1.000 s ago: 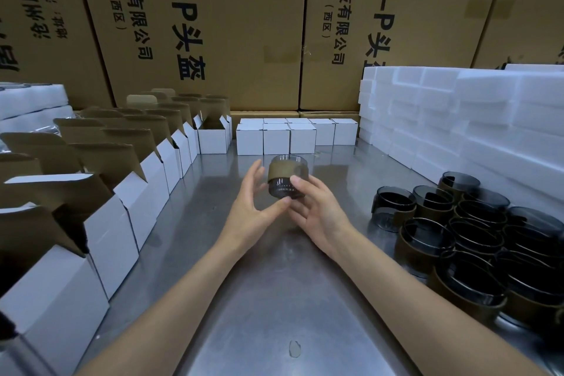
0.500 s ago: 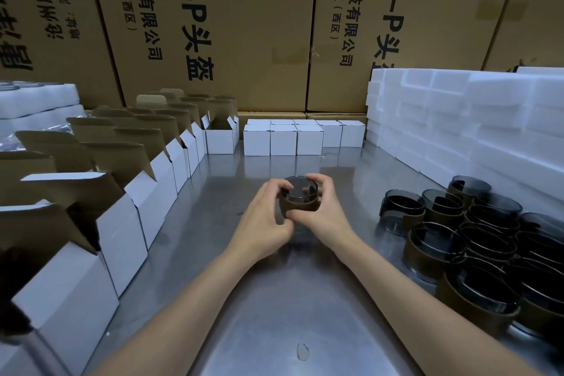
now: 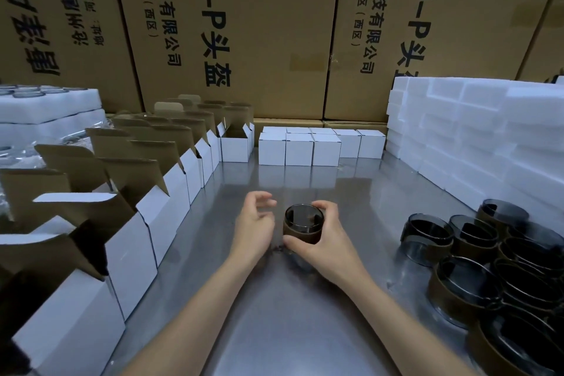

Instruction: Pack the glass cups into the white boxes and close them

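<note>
Fingers [image 3: 328,207] of the right hand [image 3: 328,249] are curling round the far side of the glass cup [image 3: 303,224], with the thumb pressing its near wall, so this hand alone is gripping it. Just left of the cup, the left hand [image 3: 254,227] is hovering with its fingers loosely spread, holding nothing and apparently not touching the glass. Standing upright, mouth up, the cup is sitting at or just above the steel desk [image 3: 283,330]; contact cannot be told. Running along the left edge, the open white boxes [image 3: 158,217] are waiting with flaps raised, so the cup must travel leftward, and the free left hand is lying nearer to them. At the far edge, closed white boxes [image 3: 299,152] are standing in rows. On the right, more glass cups [image 3: 476,253] are crowding beneath stacked foam blocks [image 3: 476,143].
</note>
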Available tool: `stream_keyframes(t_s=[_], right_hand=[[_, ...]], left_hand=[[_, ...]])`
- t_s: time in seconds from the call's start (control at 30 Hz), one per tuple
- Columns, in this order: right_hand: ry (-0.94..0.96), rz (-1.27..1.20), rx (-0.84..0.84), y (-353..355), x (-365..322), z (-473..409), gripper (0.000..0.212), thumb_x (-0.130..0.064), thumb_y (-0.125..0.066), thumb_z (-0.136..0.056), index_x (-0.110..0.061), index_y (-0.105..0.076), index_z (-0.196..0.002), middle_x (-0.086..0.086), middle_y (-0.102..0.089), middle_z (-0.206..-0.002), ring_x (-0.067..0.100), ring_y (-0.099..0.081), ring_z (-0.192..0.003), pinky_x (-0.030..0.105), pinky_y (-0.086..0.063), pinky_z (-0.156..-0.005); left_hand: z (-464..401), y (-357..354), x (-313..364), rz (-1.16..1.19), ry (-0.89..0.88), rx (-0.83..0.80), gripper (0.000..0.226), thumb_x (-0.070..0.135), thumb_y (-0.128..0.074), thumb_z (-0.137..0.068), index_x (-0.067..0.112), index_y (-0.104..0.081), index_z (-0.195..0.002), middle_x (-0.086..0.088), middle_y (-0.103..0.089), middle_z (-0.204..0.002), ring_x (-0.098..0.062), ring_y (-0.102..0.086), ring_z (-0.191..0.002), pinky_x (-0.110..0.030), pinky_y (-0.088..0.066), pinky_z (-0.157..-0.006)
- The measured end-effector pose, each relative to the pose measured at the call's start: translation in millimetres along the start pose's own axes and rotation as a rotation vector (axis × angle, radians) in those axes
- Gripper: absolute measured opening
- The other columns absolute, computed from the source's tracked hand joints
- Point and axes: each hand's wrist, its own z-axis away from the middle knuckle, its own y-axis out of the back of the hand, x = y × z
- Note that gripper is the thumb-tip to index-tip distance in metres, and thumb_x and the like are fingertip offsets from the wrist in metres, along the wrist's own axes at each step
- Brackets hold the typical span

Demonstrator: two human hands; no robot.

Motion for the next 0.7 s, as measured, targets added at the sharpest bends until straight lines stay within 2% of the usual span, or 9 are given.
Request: stream_keyframes(t_s=[0.07, 0.13, 0.2, 0.27, 0.33, 0.4, 0.47, 0.57, 0.7], right_hand=[[-0.028, -0.056, 0.008, 0, 0, -1, 0.071, -0.059, -0.07, -0.068, -0.038, -0.03, -0.123, -0.016, -0.051, -0.123, 0.009, -0.054, -0.111, 0.038, -0.044, -0.097], [-0.052, -0.149, 0.04, -1, 2, -5, 0.058, -0.06, -0.064, -0.075, -0.037, -0.035, -0.12, -0.016, -0.056, -0.117, 0.01, -0.056, -0.11, 0.037, -0.043, -0.097], [-0.07, -0.262, 0.08, -1, 3, -6, 0.047, -0.057, -0.058, -0.081, -0.033, -0.042, -0.118, -0.018, -0.059, -0.109, 0.009, -0.057, -0.108, 0.028, -0.043, -0.093], [-0.079, -0.333, 0.099, -1, 3, -8, 0.051, -0.065, -0.05, -0.074, -0.034, -0.045, -0.115, -0.02, -0.06, -0.105, 0.001, -0.057, -0.104, 0.014, -0.039, -0.083], [-0.089, -0.337, 0.089, -1, 4, -9, 0.062, -0.075, -0.043, -0.063, -0.037, -0.045, -0.113, -0.022, -0.059, -0.107, -0.004, -0.054, -0.104, 0.016, -0.038, -0.082], [-0.108, -0.336, 0.07, -1, 6, -10, 0.063, -0.079, -0.039, -0.06, -0.041, -0.045, -0.11, -0.024, -0.058, -0.109, -0.007, -0.053, -0.105, 0.022, -0.038, -0.084], [-0.122, -0.354, 0.064, -2, 7, -11, 0.062, -0.08, -0.039, -0.059, -0.043, -0.047, -0.108, -0.026, -0.059, -0.106, -0.013, -0.052, -0.101, 0.021, -0.039, -0.082], [-0.13, -0.344, 0.066, -2, 7, -11, 0.062, -0.079, -0.039, -0.058, -0.044, -0.048, -0.107, -0.033, -0.059, -0.1, -0.013, -0.054, -0.097, 0.02, -0.04, -0.081], [-0.139, -0.301, 0.054, -2, 4, -11, 0.063, -0.08, -0.036, -0.056, -0.045, -0.047, -0.107, -0.031, -0.06, -0.102, -0.011, -0.055, -0.098, 0.017, -0.04, -0.079]], left_hand=[[-28, 2, -4, -0.057, 0.028, 0.075, 0.036, -0.008, -0.044, -0.084, 0.016, -0.055, -0.109, 0.002, -0.062, -0.109, -0.01, -0.057, -0.094, -0.013, -0.044, -0.068], [-63, 3, -10, -0.18, 0.057, 0.095, 0.037, -0.004, -0.046, -0.087, 0.014, -0.055, -0.118, -0.002, -0.057, -0.122, -0.018, -0.054, -0.107, -0.023, -0.045, -0.084], [-100, 3, -15, -0.35, 0.055, 0.07, 0.038, 0.002, -0.049, -0.092, 0.015, -0.051, -0.128, -0.005, -0.048, -0.135, -0.022, -0.049, -0.12, -0.031, -0.043, -0.095], [-136, 3, -19, -0.545, 0.038, 0.019, 0.043, 0.008, -0.052, -0.093, 0.017, -0.047, -0.135, -0.008, -0.04, -0.142, -0.026, -0.044, -0.127, -0.034, -0.04, -0.101], [-166, 5, -20, -0.765, 0.039, -0.057, 0.05, 0.015, -0.054, -0.093, 0.022, -0.042, -0.141, -0.011, -0.034, -0.146, -0.031, -0.039, -0.131, -0.039, -0.039, -0.105], [-190, 7, -19, -0.988, 0.033, -0.112, 0.055, 0.021, -0.056, -0.092, 0.025, -0.038, -0.144, -0.014, -0.028, -0.149, -0.035, -0.033, -0.134, -0.044, -0.039, -0.107], [-206, 9, -17, -1.163, 0.01, -0.148, 0.058, 0.021, -0.057, -0.091, 0.026, -0.034, -0.145, -0.014, -0.015, -0.156, -0.038, -0.019, -0.141, -0.047, -0.032, -0.111], [-225, 8, -14, -1.288, -0.022, -0.196, 0.067, 0.021, -0.056, -0.091, 0.028, -0.023, -0.149, -0.012, 0.007, -0.161, -0.039, 0.004, -0.147, -0.05, -0.015, -0.116], [-241, 9, -15, -1.433, -0.04, -0.344, 0.074, 0.028, -0.057, -0.092, 0.03, -0.014, -0.153, -0.012, 0.013, -0.16, -0.037, 0.013, -0.146, -0.051, 0.001, -0.117]])
